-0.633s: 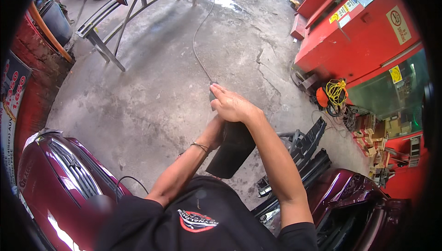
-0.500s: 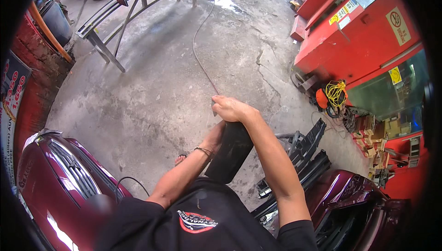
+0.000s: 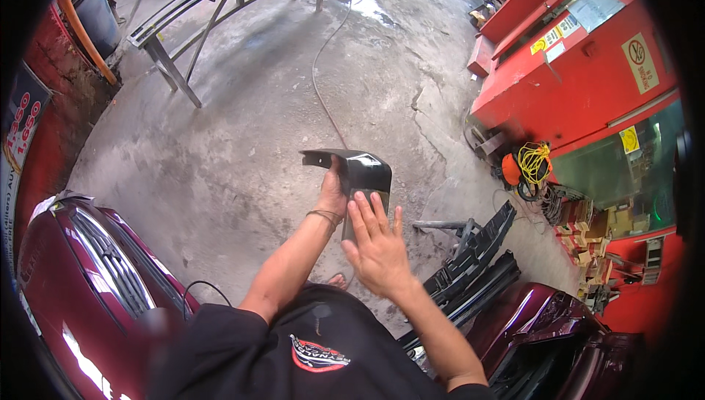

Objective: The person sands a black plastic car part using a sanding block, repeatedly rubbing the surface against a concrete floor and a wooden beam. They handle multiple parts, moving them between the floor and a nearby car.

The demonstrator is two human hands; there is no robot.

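My left hand (image 3: 330,198) grips a black curved plastic part (image 3: 367,172) near its bent upper end, in front of my body. The part has a glossy bend at the top and a flange with a small hole reaching left. My right hand (image 3: 380,246) lies on the part's lower face, fingers spread and extended. Part of the piece is hidden behind that hand. A thin hose (image 3: 318,92) runs along the concrete floor beyond the part.
Maroon bumpers (image 3: 81,290) (image 3: 514,312) flank me, with black trim pieces (image 3: 488,227) at right. A metal stand (image 3: 183,84) holds parts ahead left. Red cabinets (image 3: 543,84), coiled yellow cord (image 3: 532,161) and stacked cartons (image 3: 580,238) line the right. A blue drum (image 3: 95,22) stands left.
The black part has turned, its glossy curved end now facing up. My right hand has moved down from its upper end and spread its fingers over the face.
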